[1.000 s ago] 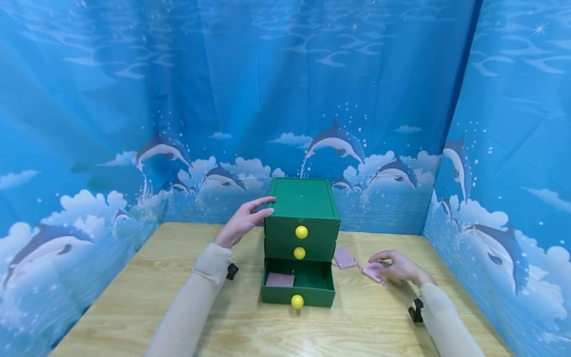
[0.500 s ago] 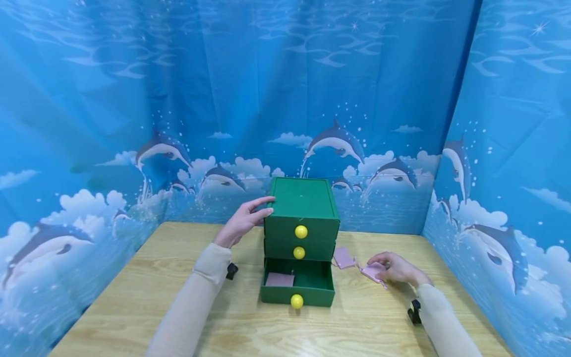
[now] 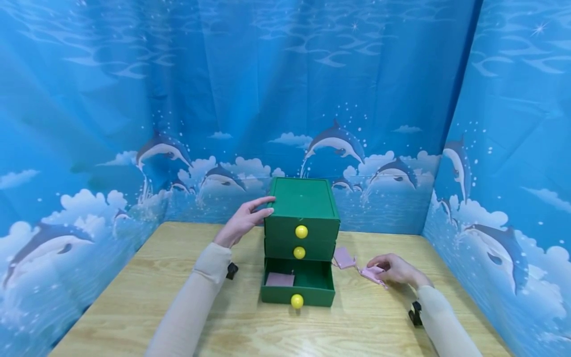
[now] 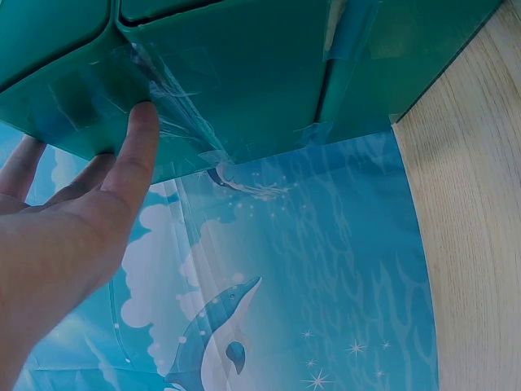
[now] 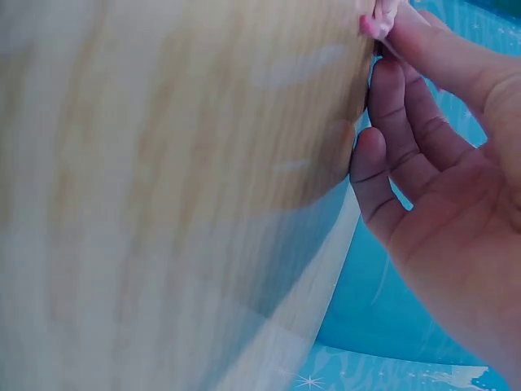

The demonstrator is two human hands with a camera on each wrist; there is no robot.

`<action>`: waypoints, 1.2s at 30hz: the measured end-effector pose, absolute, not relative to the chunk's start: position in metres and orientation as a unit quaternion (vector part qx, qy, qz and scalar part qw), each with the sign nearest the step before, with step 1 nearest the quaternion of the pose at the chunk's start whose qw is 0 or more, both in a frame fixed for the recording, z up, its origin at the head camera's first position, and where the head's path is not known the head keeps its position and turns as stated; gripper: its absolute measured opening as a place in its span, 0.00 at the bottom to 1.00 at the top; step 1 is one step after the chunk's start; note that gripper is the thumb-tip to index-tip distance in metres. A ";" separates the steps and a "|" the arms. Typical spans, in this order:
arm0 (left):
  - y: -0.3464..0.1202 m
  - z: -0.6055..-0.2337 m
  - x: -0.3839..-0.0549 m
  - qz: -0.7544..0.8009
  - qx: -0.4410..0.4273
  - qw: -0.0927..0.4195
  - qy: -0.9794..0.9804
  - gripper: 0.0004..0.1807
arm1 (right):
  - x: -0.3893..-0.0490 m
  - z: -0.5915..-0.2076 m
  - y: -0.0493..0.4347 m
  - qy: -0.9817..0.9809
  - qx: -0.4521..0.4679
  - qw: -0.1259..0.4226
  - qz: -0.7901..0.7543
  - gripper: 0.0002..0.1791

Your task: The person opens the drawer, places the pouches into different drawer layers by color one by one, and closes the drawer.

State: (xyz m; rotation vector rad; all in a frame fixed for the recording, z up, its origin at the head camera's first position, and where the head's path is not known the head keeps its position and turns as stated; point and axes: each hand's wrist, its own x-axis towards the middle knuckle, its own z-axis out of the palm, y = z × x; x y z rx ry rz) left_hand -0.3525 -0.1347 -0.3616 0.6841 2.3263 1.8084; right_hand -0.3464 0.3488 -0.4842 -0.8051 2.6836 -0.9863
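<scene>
A green three-drawer cabinet (image 3: 303, 198) with yellow knobs stands mid-table, its bottom drawer (image 3: 312, 296) pulled out. Inside that drawer lies a flat pink pouch (image 3: 280, 280). My left hand (image 3: 243, 220) touches the cabinet's upper left side with extended fingers; in the left wrist view, a fingertip (image 4: 144, 114) presses near the clear tape on its wall. To the right of the cabinet, my right hand (image 3: 397, 269) pinches a small pink drawstring pouch (image 3: 371, 274) low over the table. Only a bit of that pouch (image 5: 381, 23) shows between thumb and fingers in the right wrist view.
Another pink pouch (image 3: 343, 258) lies between the cabinet and my right hand. The wooden table (image 3: 178, 297) ends at a blue curtain (image 3: 250, 99) printed with dolphins, which hangs behind it and along both sides.
My right hand has shifted very slightly, and the pouch at its fingertips looks more gathered than before. The left hand, cabinet and other pouches have stayed in place.
</scene>
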 end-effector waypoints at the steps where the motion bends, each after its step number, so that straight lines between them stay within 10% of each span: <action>1: -0.135 -0.362 -0.353 0.597 0.226 0.058 0.768 0.28 | -0.346 -0.484 0.349 0.902 -0.266 0.085 -0.329 0.16; 36: -0.135 -0.361 -0.350 0.599 0.226 0.060 0.766 0.28 | -0.329 -0.449 0.308 0.882 -0.238 0.058 -0.404 0.12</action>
